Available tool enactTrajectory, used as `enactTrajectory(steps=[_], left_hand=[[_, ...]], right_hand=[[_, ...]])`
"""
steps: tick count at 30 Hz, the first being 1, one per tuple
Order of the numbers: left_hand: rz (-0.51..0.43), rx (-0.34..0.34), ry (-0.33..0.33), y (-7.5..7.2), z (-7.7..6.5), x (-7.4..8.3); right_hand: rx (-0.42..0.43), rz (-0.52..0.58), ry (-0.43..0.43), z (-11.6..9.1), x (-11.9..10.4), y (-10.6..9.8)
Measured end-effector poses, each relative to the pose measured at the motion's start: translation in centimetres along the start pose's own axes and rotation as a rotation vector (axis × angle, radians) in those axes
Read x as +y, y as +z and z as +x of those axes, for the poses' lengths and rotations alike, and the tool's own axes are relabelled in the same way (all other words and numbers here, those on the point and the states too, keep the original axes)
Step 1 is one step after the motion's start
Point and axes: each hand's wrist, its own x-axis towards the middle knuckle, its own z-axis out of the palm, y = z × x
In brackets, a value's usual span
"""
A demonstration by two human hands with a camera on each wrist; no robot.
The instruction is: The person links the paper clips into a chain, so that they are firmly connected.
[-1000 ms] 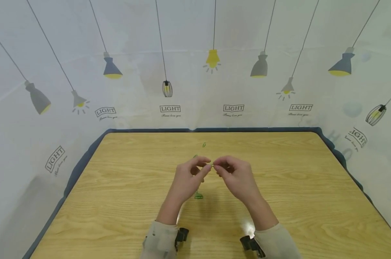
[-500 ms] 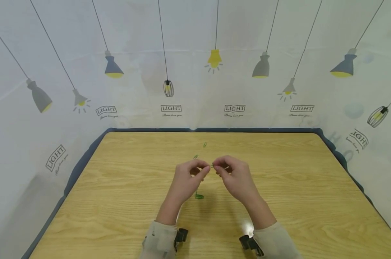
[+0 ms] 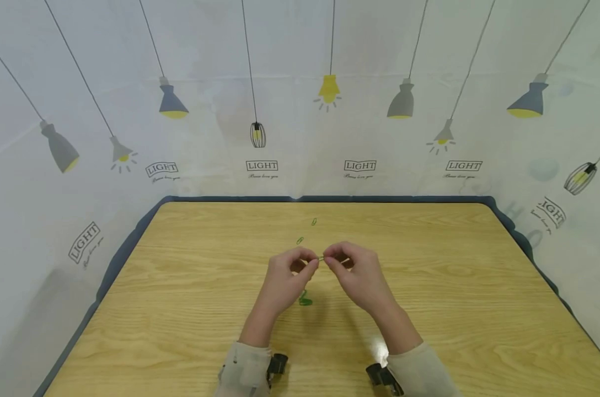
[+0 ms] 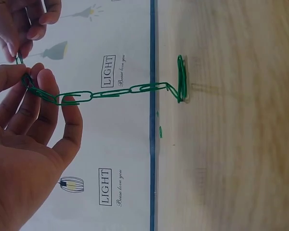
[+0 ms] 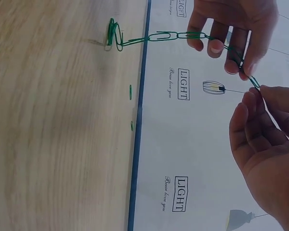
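Observation:
A chain of linked green paper clips (image 4: 111,93) hangs from my left hand (image 3: 286,281) to the table. Thumb and fingertips of that hand pinch its upper end, and the upper links pass along the other fingers. Just opposite, my right hand (image 3: 360,278) pinches a green paper clip (image 5: 254,82) that spans the small gap between both hands. Whether this clip is hooked into the chain is hidden by the fingertips. The chain's lowest links lie heaped on the table as a small pile (image 3: 305,301).
Beyond the hands, two loose green paper clips lie on the wooden table (image 3: 454,275): a nearer clip (image 3: 300,240) and a farther clip (image 3: 314,221). A pale wall covering (image 3: 300,110) printed with lamps stands behind the table's dark blue edge (image 3: 394,199).
Both hands have shifted slightly left and down, still pinching close together. More of the clip between them shows, and the nearer loose clip, earlier partly covered, is fully visible.

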Motion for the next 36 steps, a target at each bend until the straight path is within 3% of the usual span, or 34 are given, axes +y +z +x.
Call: enactTrajectory(steps=[9,15,20,28,36], left_hand=[[-0.085,0.123,-0.071,-1.1,0.2,-1.8],[-0.110,0.205,-0.119,-2.2,0.4,-3.3],[-0.099,0.215,-0.137,-2.4,0.4,-3.6],[-0.080,0.189,-0.172,-2.0,0.4,-3.4],[-0.083,0.187,-0.183,-2.0,0.5,-3.5]], right_hand=[[0.006,-0.031,0.016,1.4,0.3,-0.8],[-0.072,-0.078,0.065,3.6,1.2,-1.0],[-0.178,-0.092,0.143,6.0,3.1,0.2],[-0.251,0.104,0.362,8.7,8.0,1.5],[-0.415,0.015,0.368,10.0,10.1,3.6]])
